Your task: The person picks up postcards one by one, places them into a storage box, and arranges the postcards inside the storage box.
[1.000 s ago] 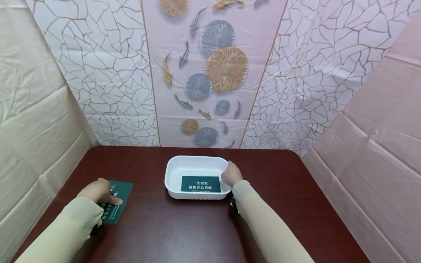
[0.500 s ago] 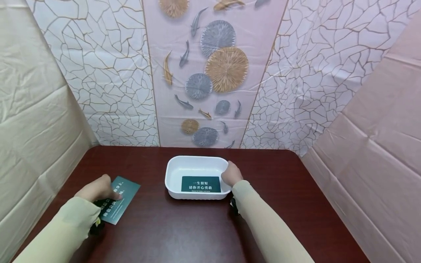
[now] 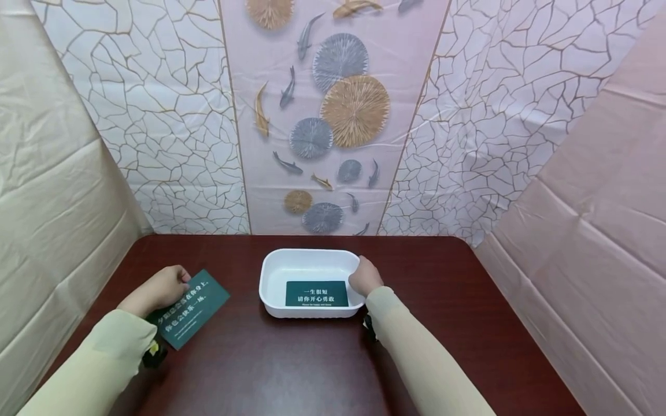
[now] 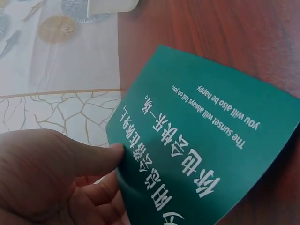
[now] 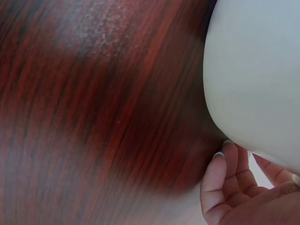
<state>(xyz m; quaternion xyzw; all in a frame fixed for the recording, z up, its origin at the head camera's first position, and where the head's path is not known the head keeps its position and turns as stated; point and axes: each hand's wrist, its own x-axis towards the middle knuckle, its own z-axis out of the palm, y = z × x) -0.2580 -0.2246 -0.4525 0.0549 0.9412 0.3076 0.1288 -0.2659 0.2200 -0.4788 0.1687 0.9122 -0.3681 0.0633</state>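
Observation:
My left hand (image 3: 156,290) pinches a green card (image 3: 200,309) by one edge, left of the tray. In the left wrist view the thumb lies on the printed face of that card (image 4: 154,93), and curled fingers are behind it. The card tilts above the table and bears white Chinese and English lettering. At the centre back, a white plastic tray (image 3: 312,312) has my right hand (image 3: 366,276) gripping its right end. The right wrist view has fingers curled under the tray's side (image 5: 253,79). Inside the tray lies another green card (image 3: 316,294) with white lettering.
A dark red-brown wooden table (image 3: 270,370) lies beneath everything. Behind it hangs a patterned backdrop (image 3: 312,173) with fish and round leaf shapes. Pale cloth walls stand at the left (image 3: 62,202) and right (image 3: 588,242).
My left hand has lifted and turned its card, so more of the lettering shows. The fingers shifted to the card's edge. My right hand stays on the tray.

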